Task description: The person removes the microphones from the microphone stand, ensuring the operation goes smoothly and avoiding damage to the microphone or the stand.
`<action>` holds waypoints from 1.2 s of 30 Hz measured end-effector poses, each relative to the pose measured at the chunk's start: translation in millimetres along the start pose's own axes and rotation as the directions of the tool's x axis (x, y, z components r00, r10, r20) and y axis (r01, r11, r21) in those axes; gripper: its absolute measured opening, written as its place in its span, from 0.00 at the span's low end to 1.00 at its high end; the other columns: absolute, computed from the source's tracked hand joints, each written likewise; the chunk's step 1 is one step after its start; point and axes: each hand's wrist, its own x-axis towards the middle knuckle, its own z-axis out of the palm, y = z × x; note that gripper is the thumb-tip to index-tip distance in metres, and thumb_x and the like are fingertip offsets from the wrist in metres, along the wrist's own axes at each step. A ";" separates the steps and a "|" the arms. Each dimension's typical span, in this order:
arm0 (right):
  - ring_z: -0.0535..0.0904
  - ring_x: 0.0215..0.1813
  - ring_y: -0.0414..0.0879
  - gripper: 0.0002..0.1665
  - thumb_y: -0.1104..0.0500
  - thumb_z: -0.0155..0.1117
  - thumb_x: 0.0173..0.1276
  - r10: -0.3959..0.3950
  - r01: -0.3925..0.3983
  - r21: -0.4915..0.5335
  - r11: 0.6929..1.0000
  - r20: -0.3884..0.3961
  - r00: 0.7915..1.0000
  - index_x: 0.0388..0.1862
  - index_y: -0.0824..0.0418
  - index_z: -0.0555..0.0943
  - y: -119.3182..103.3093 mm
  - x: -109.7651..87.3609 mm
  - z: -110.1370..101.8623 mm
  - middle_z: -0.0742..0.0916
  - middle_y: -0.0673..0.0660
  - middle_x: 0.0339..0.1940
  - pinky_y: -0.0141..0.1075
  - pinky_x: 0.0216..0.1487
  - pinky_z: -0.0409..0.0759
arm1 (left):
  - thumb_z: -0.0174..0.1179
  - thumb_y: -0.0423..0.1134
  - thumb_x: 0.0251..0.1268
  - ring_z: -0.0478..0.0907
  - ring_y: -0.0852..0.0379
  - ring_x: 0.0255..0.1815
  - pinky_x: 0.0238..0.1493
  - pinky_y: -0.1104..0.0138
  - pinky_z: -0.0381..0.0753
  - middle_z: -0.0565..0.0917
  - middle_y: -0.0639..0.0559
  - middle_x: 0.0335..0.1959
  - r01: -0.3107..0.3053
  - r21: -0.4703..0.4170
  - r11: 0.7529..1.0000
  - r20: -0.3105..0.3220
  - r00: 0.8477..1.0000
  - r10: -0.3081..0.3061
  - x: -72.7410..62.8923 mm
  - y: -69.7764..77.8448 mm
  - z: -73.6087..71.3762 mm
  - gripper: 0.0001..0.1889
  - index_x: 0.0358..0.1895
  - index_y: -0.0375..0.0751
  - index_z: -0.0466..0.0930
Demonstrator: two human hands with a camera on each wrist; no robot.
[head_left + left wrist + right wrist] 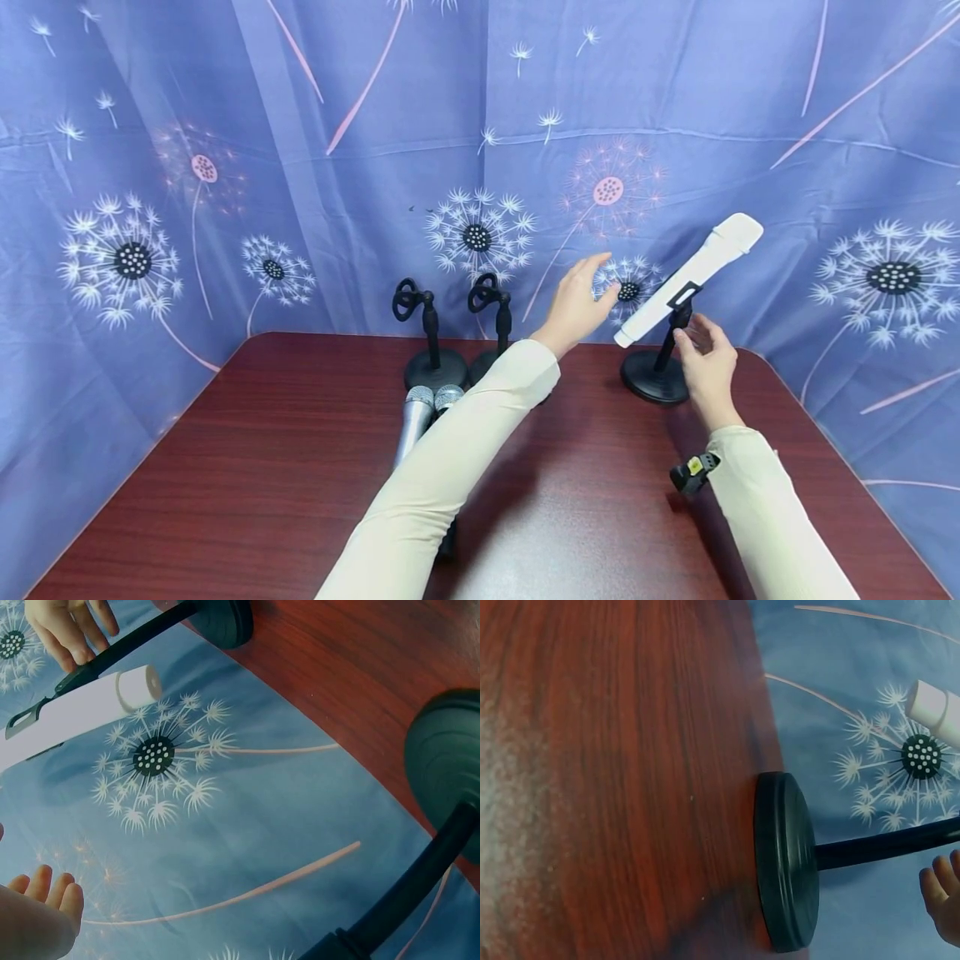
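Note:
A white microphone sits tilted in the clip of a black stand at the table's back right. Just right of that stand's pole is my right hand, its fingers loosely bent; whether they touch the pole cannot be told. My left hand is raised left of the microphone's lower end, fingers spread and holding nothing. In the left wrist view, a gap separates my left hand from the white microphone. The right wrist view shows fingers of my right hand beside the pole.
Two more black stands, one with its base in plain view and another behind my left sleeve, stand at the back with no microphones. Silver-headed microphones lie partly under my left arm. A patterned blue curtain borders the brown table.

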 end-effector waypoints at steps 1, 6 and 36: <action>0.77 0.50 0.39 0.26 0.67 0.60 0.67 0.003 -0.003 -0.008 1.000 0.007 1.000 0.64 0.71 0.72 2.4 0.6 1.3 0.79 0.67 0.56 0.21 0.48 0.73 | 0.54 0.43 0.72 0.65 0.56 0.69 0.66 0.65 0.66 0.69 0.52 0.68 0.003 -0.003 1.000 0.003 1.000 -0.003 -0.2 -0.1 1.0 0.27 0.72 0.48 0.63; 0.73 0.41 0.29 0.25 0.64 0.62 0.67 0.006 -0.004 -0.113 0.994 0.015 1.000 0.62 0.71 0.74 9.5 2.0 7.4 0.82 0.67 0.50 0.20 0.44 0.71 | 0.55 0.42 0.71 0.67 0.57 0.67 0.64 0.68 0.66 0.72 0.51 0.65 -0.017 0.016 1.000 0.007 1.000 0.017 -1.7 0.3 5.3 0.27 0.71 0.46 0.63; 0.71 0.28 0.18 0.17 0.68 0.67 0.62 -0.103 0.111 -0.241 0.964 0.048 0.994 0.50 0.74 0.80 0.2 -6.9 25.6 0.85 0.71 0.39 0.15 0.31 0.68 | 0.55 0.41 0.71 0.70 0.55 0.64 0.63 0.69 0.68 0.74 0.47 0.63 -0.072 0.009 0.997 0.031 0.997 0.072 -7.9 3.8 8.3 0.26 0.70 0.43 0.64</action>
